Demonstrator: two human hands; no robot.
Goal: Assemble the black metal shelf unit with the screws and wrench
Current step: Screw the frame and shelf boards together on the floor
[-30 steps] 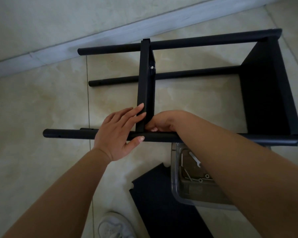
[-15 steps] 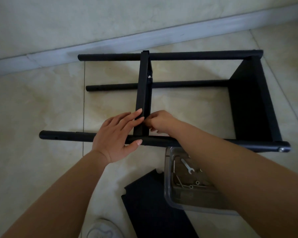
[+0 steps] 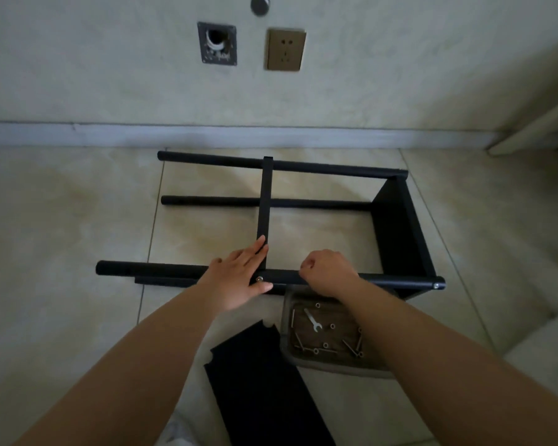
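Note:
The black shelf frame lies on its side on the tiled floor. Its near pole (image 3: 161,271) runs left to right. A middle shelf panel (image 3: 264,201) stands edge-on between the poles, and an end panel (image 3: 397,226) closes the right side. My left hand (image 3: 239,275) rests with straight fingers against the middle panel's near end, thumb under the pole. A silver screw head (image 3: 259,279) shows in the pole beside that thumb. My right hand (image 3: 327,272) sits curled over the near pole, right of the joint. The wrench (image 3: 313,324) lies in a clear tray (image 3: 335,368).
The tray, holding several screws and nuts, sits just behind the near pole under my right forearm. A loose black panel (image 3: 258,381) lies on the floor to its left. The wall with a socket (image 3: 284,50) and the baseboard (image 3: 78,135) run behind the frame.
My right hand has left the joint and slid right along the near pole, uncovering a screw head there. My left hand stays at the panel. The view has tilted up.

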